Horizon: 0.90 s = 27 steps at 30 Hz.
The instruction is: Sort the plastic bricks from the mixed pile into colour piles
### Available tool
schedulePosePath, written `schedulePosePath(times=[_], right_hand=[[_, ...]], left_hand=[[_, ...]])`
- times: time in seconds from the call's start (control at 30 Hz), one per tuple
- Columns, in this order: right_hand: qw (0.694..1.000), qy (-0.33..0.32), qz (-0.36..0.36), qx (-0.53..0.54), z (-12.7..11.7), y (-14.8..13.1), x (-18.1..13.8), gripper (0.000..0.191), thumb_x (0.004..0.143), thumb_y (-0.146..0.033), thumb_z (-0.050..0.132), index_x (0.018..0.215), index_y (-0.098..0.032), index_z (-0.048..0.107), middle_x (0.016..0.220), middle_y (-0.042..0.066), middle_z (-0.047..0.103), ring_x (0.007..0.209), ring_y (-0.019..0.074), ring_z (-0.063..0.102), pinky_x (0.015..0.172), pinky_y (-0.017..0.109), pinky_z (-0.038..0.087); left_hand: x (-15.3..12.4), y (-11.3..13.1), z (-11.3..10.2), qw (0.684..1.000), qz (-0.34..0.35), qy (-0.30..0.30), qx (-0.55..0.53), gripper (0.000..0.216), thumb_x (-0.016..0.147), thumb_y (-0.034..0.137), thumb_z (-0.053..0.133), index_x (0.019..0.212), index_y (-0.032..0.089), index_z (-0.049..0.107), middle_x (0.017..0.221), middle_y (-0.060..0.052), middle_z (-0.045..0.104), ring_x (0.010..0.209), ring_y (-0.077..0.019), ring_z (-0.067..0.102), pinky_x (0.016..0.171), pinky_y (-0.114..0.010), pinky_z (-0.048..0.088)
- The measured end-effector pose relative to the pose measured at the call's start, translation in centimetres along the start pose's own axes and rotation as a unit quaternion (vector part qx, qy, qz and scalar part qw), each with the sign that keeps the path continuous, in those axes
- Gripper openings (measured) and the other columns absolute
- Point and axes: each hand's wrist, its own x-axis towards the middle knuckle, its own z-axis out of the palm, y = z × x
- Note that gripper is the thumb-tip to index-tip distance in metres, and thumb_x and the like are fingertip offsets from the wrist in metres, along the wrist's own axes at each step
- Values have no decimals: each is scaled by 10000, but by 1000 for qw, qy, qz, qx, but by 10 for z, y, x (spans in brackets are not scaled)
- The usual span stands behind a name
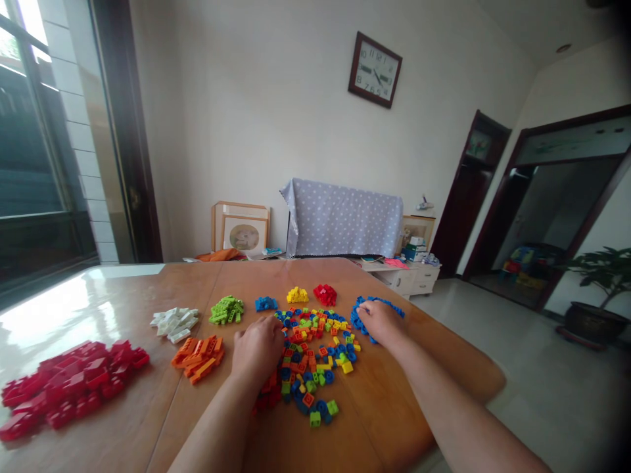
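Observation:
A heap of mixed small bricks (315,355) in red, blue, yellow and green lies on the wooden table (148,420). My left hand (259,348) rests on the heap's left edge, knuckles up and fingers curled down into the bricks. My right hand (377,322) lies on the pile of blue bricks (362,314) at the heap's right, fingers bent over them. What either hand holds is hidden under the fingers.
Sorted piles lie around: red bricks (69,384) at the far left, orange (198,358), white (175,323), light green (227,309), small blue (266,303), yellow (298,295) and red (325,294). The table's right edge drops to the floor. A potted plant (599,295) stands at right.

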Motion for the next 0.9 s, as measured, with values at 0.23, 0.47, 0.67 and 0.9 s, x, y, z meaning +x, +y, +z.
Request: schedulePosePath(times=[0.23, 0.47, 0.67, 0.9], right_hand=[[998, 28, 49, -41, 3, 39, 8, 407, 978, -458, 412, 969, -252, 763, 1052, 116, 708, 933, 236, 643, 686, 287, 366], [996, 57, 68, -10, 23, 54, 12, 371, 957, -427, 457, 1158, -264, 723, 1157, 112, 708, 1010, 258, 649, 752, 315, 417], [994, 84, 32, 63, 28, 53, 7, 349, 962, -386, 420, 1095, -243, 709, 1103, 91, 720, 1004, 244, 645, 775, 306, 427], [977, -18, -105, 184, 33, 24, -17, 241, 890, -340, 510, 889, -209, 712, 791, -7, 719, 717, 147, 624, 625, 224, 421]], left_hand=[[0, -1, 2, 1000, -3, 2, 2, 201, 920, 294, 429, 911, 243, 624, 1025, -47, 728, 978, -241, 625, 766, -326, 330], [0, 0, 2, 1000, -7, -3, 1, 210, 918, 299, 429, 913, 250, 633, 1030, -44, 728, 977, -249, 631, 774, -334, 340], [1, -2, 5, 1000, 0, 1, -4, 215, 918, 287, 423, 920, 252, 635, 1022, -44, 734, 983, -248, 633, 778, -338, 336], [0, 0, 3, 1000, -8, -4, -6, 221, 917, 301, 429, 943, 258, 643, 1041, -42, 732, 1002, -253, 629, 793, -338, 345]])
